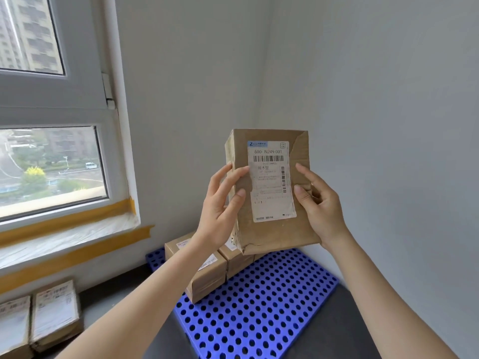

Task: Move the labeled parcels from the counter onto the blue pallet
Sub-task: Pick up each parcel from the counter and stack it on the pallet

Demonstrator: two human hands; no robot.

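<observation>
Both hands gripping 1 parcel (272, 187) upright in air above pallet (259, 307): left hand (223, 203) & right hand (318, 203) curling round its sides. 2 parcels (207, 270) sitting on pallet; 2 more (41, 317) lying bottom left.

Brown cardboard parcel (272, 187) upright in the air above the blue pallet (259, 304), white barcode label facing camera, corners creased. Blue pallet perforated with round holes, lies on the floor in the wall corner. Two taped brown parcels (207, 275) sit on its far-left part, labels up, side by side.
</observation>
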